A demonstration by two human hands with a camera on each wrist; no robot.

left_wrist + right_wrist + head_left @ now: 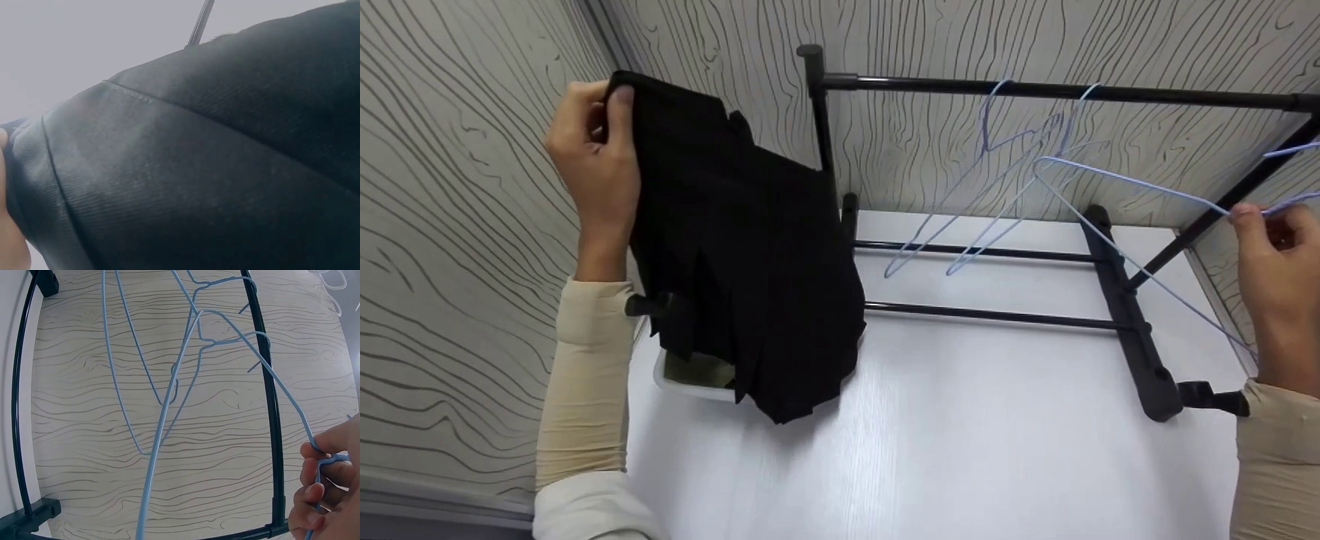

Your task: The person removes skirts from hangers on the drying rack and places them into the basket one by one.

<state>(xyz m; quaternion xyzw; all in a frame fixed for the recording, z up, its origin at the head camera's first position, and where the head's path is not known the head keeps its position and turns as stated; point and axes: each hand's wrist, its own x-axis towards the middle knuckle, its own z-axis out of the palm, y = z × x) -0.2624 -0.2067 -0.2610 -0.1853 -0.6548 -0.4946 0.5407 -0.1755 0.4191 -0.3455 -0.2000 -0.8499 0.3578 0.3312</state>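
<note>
My left hand (596, 154) pinches the top corner of a black garment (750, 240), which hangs down in folds in the head view. Its dark cloth (185, 169), crossed by seams, fills most of the left wrist view. At the right, my right hand (1279, 277) grips a light blue wire hanger (1132, 180) near its neck, with one end of the hanger pointing left toward the garment. In the right wrist view the fingers (332, 439) curl round the wire below the hook.
Two more blue hangers (919, 244) hang from the top bar (930, 86) of a black rack. Its foot (1136, 322) stands on the white table (960, 420). Below the garment, a white container (690, 386) shows partly. Wood-patterned walls (457, 225) enclose the back and left.
</note>
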